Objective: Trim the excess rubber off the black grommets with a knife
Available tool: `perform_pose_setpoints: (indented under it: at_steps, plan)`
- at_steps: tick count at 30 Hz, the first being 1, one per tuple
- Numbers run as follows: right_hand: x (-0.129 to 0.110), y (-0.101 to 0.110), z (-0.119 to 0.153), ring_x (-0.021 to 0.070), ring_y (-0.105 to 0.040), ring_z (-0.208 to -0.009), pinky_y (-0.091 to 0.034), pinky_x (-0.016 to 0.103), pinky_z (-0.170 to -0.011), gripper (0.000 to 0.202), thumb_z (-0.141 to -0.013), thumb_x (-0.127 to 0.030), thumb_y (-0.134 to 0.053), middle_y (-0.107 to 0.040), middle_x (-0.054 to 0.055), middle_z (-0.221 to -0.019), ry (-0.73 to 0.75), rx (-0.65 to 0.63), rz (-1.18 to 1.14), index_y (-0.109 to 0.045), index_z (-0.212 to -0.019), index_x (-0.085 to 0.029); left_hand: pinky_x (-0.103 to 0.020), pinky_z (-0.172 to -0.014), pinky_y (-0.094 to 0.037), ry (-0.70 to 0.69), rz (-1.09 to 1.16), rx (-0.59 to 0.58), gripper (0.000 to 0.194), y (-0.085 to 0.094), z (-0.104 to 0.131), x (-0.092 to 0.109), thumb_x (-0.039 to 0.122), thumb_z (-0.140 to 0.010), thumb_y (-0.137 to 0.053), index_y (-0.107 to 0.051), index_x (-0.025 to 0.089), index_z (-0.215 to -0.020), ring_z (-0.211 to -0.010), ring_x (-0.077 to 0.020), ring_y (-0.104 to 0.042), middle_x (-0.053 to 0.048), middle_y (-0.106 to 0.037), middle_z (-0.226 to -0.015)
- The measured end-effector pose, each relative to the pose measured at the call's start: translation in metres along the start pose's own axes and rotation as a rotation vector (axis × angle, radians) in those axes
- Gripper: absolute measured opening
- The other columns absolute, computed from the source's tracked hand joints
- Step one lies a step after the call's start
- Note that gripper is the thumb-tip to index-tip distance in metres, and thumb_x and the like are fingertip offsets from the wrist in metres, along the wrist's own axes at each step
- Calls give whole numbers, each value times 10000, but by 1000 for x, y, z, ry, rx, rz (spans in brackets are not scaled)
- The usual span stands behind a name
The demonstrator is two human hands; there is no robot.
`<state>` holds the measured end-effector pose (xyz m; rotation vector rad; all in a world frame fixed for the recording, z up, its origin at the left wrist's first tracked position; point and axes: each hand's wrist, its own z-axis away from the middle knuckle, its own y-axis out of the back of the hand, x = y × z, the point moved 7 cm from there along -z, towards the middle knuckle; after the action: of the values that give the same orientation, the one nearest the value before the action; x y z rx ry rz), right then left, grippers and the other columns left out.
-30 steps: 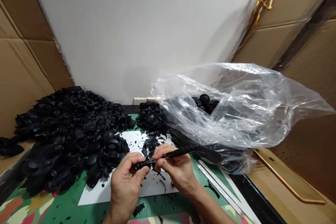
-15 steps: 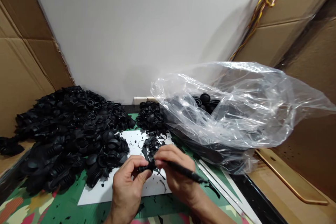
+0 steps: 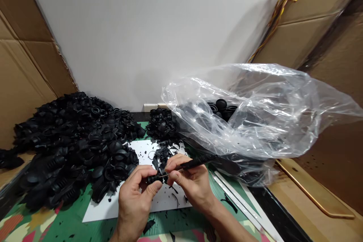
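Observation:
In the head view, my left hand (image 3: 133,196) pinches a small black ribbed rubber bellows (image 3: 152,179) between thumb and fingers. My right hand (image 3: 195,185) is closed around a black-handled craft knife (image 3: 197,162). Its thin metal blade points left and reaches the right end of the bellows. Black rubber scraps (image 3: 163,155) lie just beyond my fingertips on a white sheet (image 3: 99,208). A big heap of black rubber bellows (image 3: 76,140), many with ragged edges, spreads to the left of my hands.
On the right, a clear plastic bag (image 3: 263,121) holds more black rubber parts. Beside it run white strips (image 3: 238,200), and a gold-edged phone-like panel (image 3: 314,189) lies on cardboard. A smaller scrap pile (image 3: 161,123) sits against the grey wall. Cardboard walls (image 3: 25,56) flank the green mat (image 3: 70,225).
My right hand has rolled over, so the knife handle now tilts up to the right instead of down. The blade has come into view at the bellows. My left hand has shifted slightly left.

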<state>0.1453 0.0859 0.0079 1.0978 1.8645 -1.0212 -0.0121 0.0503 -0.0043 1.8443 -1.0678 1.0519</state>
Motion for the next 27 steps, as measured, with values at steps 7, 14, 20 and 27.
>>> perform_pose_setpoints:
  at_steps: [7, 14, 20, 27]
  plan:
    - [-1, -3, 2, 128, -566, -527, -499, 273, -495, 128, -810, -318, -656, -604, 42, -770, 73, -35, 52, -691, -790, -197, -258, -606, -530, 4, 7, -7, 79, 0, 0, 1, 221, -637, -719, -706, 196, -711, -716, -192, -643, -41, -687, -765]
    - [-23, -17, 8, 178, -613, -663, -497, 290, -588, 151, -869, -232, -566, -644, 56, -710, 298, -102, 404, -661, -753, -211, -242, -562, -526, 7, 31, -11, 86, -1, 2, 0, 216, -633, -731, -697, 193, -709, -675, -182, -636, -33, -682, -736]
    - [-31, 9, 1, 152, -593, -603, -483, 272, -532, 109, -846, -175, -560, -629, 57, -768, 402, 161, 493, -642, -780, -203, -285, -647, -542, -66, -35, -21, 57, -3, 4, 8, 210, -640, -712, -693, 202, -694, -722, -202, -656, -44, -701, -760]
    - [16, 19, -12, 83, -497, -399, -387, 222, -390, 341, -758, -480, -654, -559, -3, -653, -206, 85, -11, -560, -723, -154, -256, -551, -523, -66, -29, 20, 93, -1, 0, 8, 236, -644, -715, -705, 203, -731, -748, -212, -660, -56, -703, -810]
